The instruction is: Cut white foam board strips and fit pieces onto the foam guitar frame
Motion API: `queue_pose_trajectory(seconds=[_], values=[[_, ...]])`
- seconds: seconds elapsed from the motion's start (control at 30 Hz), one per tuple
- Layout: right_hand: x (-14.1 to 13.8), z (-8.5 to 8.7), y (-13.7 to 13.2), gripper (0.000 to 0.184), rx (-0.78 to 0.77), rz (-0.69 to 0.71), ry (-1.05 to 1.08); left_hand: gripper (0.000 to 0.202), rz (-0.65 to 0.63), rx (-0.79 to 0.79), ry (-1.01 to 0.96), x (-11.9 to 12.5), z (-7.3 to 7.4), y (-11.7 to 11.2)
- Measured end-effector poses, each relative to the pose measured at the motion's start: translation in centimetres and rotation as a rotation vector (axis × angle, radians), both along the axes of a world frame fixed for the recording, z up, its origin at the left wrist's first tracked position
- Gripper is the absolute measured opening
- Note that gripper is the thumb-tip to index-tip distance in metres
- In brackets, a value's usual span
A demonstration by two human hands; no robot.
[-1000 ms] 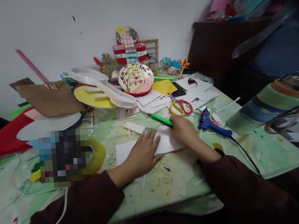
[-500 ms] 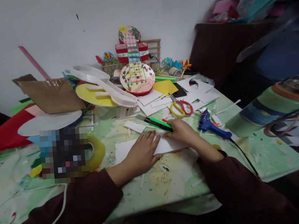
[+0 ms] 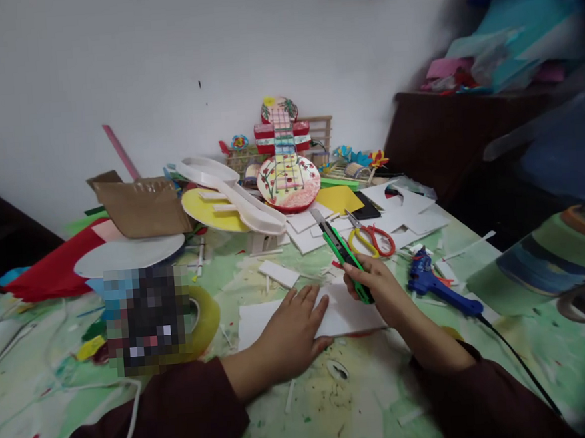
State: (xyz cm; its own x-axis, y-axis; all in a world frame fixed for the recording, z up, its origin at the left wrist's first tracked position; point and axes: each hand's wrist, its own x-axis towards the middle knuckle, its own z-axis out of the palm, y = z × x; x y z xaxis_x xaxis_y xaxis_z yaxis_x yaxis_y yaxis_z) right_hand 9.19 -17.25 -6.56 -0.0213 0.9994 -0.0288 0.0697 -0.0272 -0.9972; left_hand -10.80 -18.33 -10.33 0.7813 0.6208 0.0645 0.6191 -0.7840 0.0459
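Head view: left hand [image 3: 291,329] lies open and flat on the white board [image 3: 348,312], which rests on the table [image 3: 271,417]; right hand [image 3: 378,285], at the board's right end, grips a green utility knife [image 3: 338,246], its blade [image 3: 318,216] pointing beyond the board's far edge. Sound work would want firm left-palm pressure, fingers clear of the blade.

No lettering, label, brand, number or sign can be read here.
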Motion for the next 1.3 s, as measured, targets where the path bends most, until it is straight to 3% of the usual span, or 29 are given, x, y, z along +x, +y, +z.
queue_pose_trajectory(seconds=[0.13,0.57,0.73,0.9,1.07,1.3], values=[[-0.2,-0.5,-0.2,0.022,-0.022,0.002,0.272,0.066,-0.001,-0.005,-0.025,-0.1,-0.2,0.0],[-1.5,-0.6,-1.1,0.030,-0.044,0.023,0.395,0.068,-0.009,-0.029,-0.058,-0.1,-0.5,0.1],[-1.4,-0.4,-1.4,0.029,0.025,-0.083,0.277,0.068,-0.011,-0.026,-0.073,-0.1,0.4,-0.1],[-1.3,-0.5,-1.8,0.031,0.032,-0.013,0.006,0.067,-0.024,0.024,-0.090,-0.2,1.1,-0.1],[-1.5,-1.2,-2.0,0.036,0.001,-0.105,-0.139,0.066,-0.030,0.090,-0.104,-0.4,0.8,0.0],[-0.9,-1.8,-1.5,0.043,0.100,-0.191,-0.261,0.065,-0.021,0.115,-0.129,-0.5,0.4,0.0]])
